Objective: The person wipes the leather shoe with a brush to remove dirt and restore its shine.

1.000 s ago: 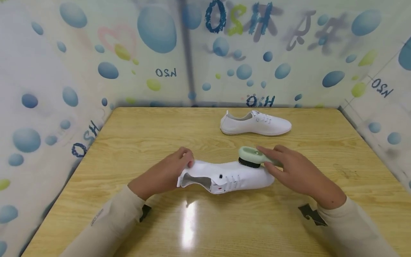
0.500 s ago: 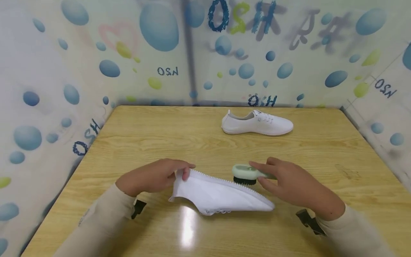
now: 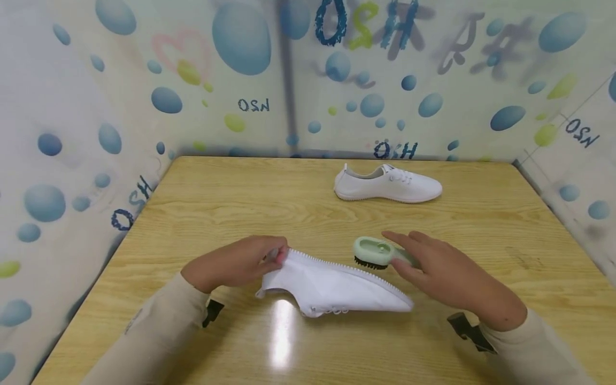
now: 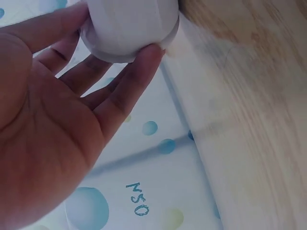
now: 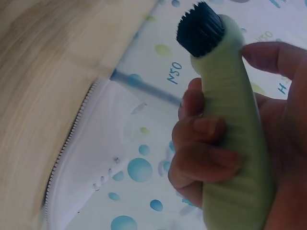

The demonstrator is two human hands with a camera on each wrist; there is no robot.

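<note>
In the head view a white lace-up shoe (image 3: 332,283) lies turned on its side, its ridged sole edge up and its laces toward the person. My left hand (image 3: 240,262) grips it by the heel; the left wrist view has the fingers and thumb around the heel end (image 4: 134,28). My right hand (image 3: 447,267) holds a pale green brush (image 3: 372,250) by its handle, fingers curled round it in the right wrist view. The brush's black bristles (image 5: 199,31) face down, close above the sole edge and apart from it.
A second white shoe (image 3: 387,184) stands upright at the back of the wooden table (image 3: 231,203). Walls with blue and green spots (image 3: 240,37) enclose the table at the back and both sides. Dark straps (image 3: 469,331) hang under the wrists.
The left hand has rolled the shoe from opening-toward-the-person to sole edge up. The right hand has taken the brush off the shoe's upper, dipped it toward the sole edge, then raised it slightly.
</note>
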